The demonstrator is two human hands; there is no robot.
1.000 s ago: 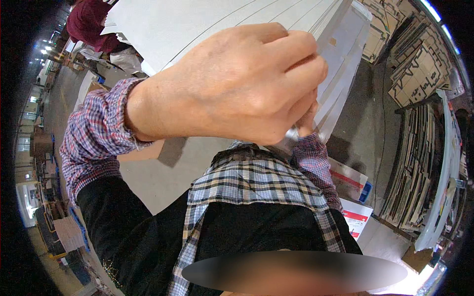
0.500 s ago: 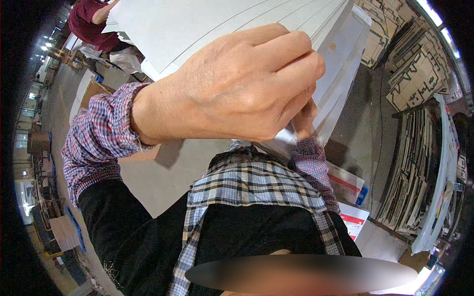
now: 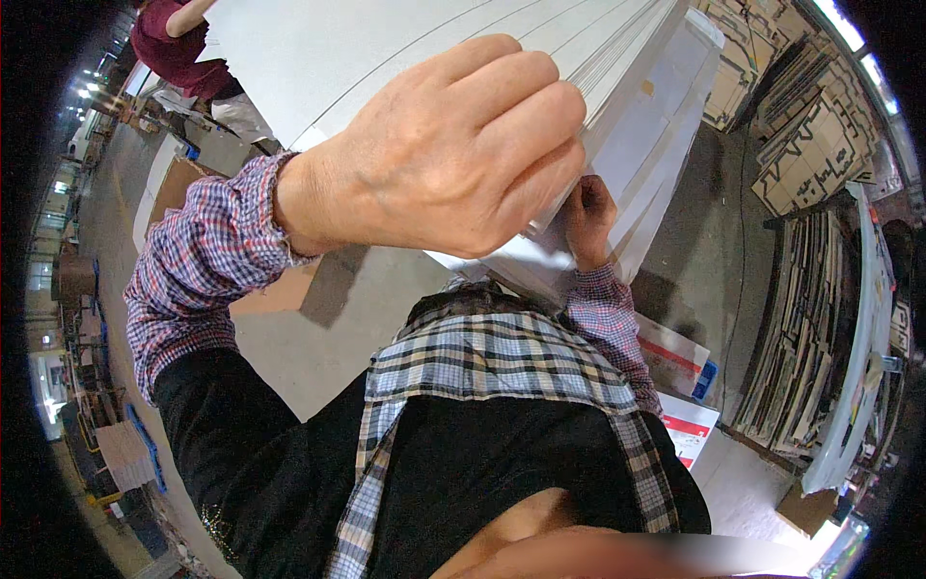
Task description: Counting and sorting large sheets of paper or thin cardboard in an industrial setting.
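My left hand (image 3: 453, 145) fills the middle of the head view, close to the camera, its fingers curled over the near edge of a tall stack of white sheets (image 3: 617, 106). My right hand (image 3: 586, 214) sits lower and farther off, partly hidden behind the left, fingers pinching the same corner of the stack. Both forearms wear plaid sleeves. Whether a small object lies between the fingers is hidden.
Piles of flat brown cardboard blanks (image 3: 801, 125) line the right side and lean upright (image 3: 801, 347). A white box with red and blue marks (image 3: 675, 357) lies on the grey concrete floor (image 3: 357, 299). Another person in a dark red top (image 3: 178, 48) stands at upper left.
My left hand has shifted slightly up and right along the stack's edge. My right hand shows more beneath it, and the small bright bit seen between the fingers earlier is no longer visible.
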